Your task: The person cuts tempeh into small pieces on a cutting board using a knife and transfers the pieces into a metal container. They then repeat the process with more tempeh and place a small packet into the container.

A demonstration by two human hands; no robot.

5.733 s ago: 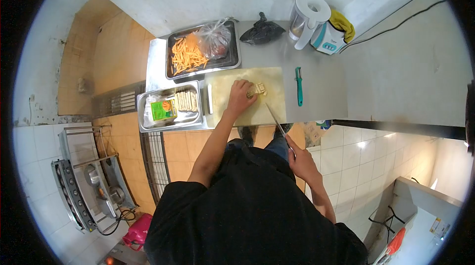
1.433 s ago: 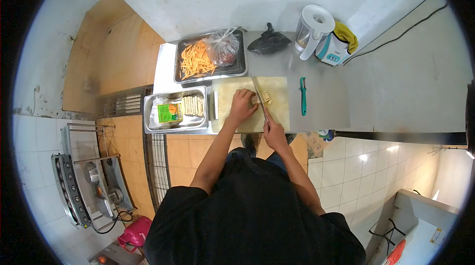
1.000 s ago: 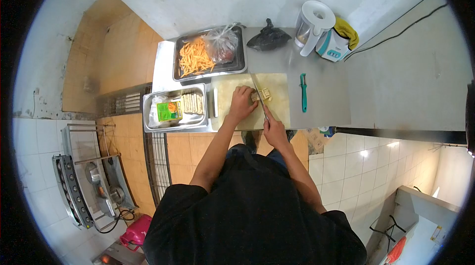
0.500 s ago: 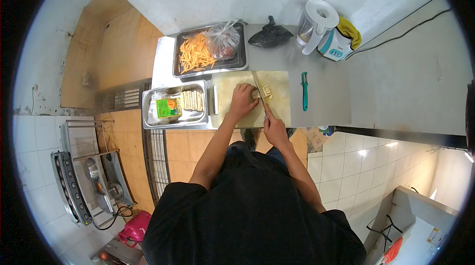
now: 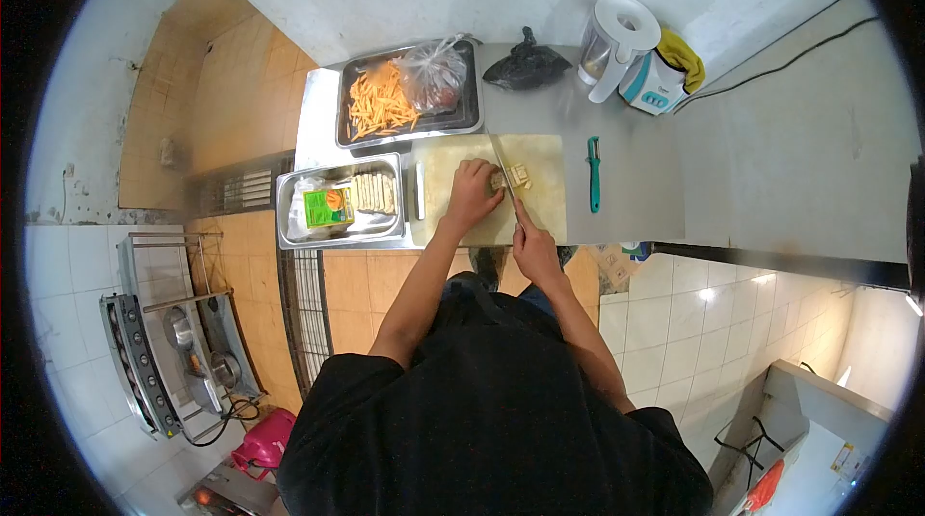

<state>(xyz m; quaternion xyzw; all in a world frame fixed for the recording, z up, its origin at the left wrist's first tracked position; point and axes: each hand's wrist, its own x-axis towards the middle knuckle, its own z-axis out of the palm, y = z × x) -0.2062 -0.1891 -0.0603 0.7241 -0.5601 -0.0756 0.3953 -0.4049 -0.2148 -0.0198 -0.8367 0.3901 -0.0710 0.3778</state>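
My right hand (image 5: 535,248) is closed round the handle of a knife (image 5: 503,164), whose blade points away from me over the pale cutting board (image 5: 544,212). Just left of the blade, my left hand (image 5: 471,192) has its fingers pressed on a light tan block, mostly hidden under them. Small cut pieces (image 5: 520,175) of the same food lie to the right of the blade. In a steel tray (image 5: 402,219) left of the board are more tan slices (image 5: 373,193) and a green packet (image 5: 329,208).
Behind is a dark tray (image 5: 473,95) with orange strips (image 5: 379,104) and a clear bag (image 5: 432,76). A black bag (image 5: 526,64), a blender jug (image 5: 617,41), its base (image 5: 651,87) and a green peeler (image 5: 594,179) are on the counter (image 5: 639,169).
The counter and its things sit very slightly higher in view. Both hands and the knife stay in nearly the same place on the board.
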